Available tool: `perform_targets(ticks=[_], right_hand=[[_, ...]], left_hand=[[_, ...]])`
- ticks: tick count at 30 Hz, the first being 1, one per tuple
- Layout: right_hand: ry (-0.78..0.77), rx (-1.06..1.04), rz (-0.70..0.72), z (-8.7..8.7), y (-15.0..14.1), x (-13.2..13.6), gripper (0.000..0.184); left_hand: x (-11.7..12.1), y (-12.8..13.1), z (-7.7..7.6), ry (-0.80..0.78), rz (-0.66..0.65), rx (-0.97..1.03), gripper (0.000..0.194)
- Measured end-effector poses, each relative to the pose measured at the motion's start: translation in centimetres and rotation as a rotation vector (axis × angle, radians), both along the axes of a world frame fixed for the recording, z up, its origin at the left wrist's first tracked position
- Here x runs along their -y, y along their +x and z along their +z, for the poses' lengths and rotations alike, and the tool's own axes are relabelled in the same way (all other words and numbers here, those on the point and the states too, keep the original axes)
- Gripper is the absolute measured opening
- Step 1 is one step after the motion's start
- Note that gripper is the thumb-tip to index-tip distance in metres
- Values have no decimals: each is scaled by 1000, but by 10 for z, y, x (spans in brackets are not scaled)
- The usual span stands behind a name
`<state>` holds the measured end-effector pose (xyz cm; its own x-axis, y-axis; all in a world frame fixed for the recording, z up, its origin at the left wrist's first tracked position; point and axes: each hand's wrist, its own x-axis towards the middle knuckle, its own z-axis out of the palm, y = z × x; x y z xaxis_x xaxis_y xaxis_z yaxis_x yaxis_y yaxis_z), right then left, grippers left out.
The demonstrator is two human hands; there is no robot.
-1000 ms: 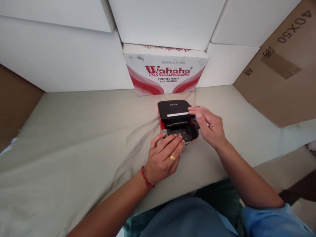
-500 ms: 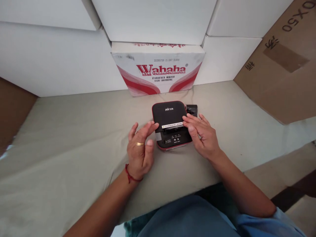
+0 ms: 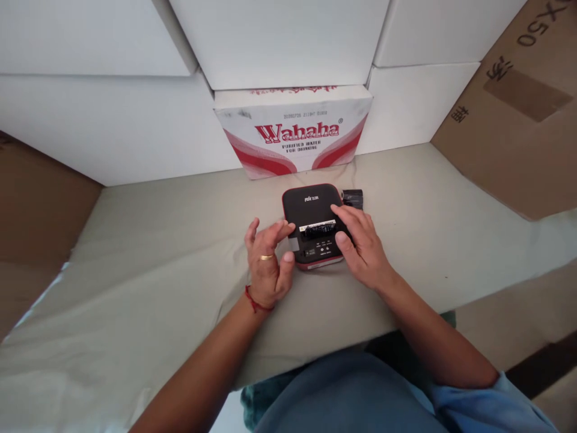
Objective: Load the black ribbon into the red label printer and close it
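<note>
A small black printer with a red rim (image 3: 311,210) lies flat on a cloth-covered table (image 3: 157,240), its lid down. My right hand (image 3: 360,246) rests on its right side, fingers spread over the top and thumb near the front edge. At the printer's left side my left hand (image 3: 268,264) hovers with loosely curled fingers, fingertips close to the casing, a gold ring on one finger and a red thread at the wrist. It holds nothing. A small black part (image 3: 352,197) sits just behind the printer's right corner.
A red and white "Wahaha" carton (image 3: 293,129) stands right behind the printer. White boxes (image 3: 112,120) line the back. Brown cardboard leans at the right (image 3: 509,120) and left (image 3: 36,210). My blue-clad lap is below the table edge.
The printer's lid was raised a second ago and now lies shut. My left hand came off the front edge to the left side. My right hand settled onto the right side.
</note>
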<state>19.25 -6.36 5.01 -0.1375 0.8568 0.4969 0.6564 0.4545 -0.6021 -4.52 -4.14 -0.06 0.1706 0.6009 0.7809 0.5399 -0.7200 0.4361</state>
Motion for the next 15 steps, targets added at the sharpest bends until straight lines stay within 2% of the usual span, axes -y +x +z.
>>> perform_targets(ticks=[6,12,15], right_hand=[[128,-12,31,-8,2,16,38],[318,0,-19,-20,-1,22,35],[378,-29,-58,-23,-4,24,36]], left_hand=[[5,-1,-1,-11,-16,-30,53],[6,-2,1,173,84,-16,35],[8,-5,2,172,104,-5,36]])
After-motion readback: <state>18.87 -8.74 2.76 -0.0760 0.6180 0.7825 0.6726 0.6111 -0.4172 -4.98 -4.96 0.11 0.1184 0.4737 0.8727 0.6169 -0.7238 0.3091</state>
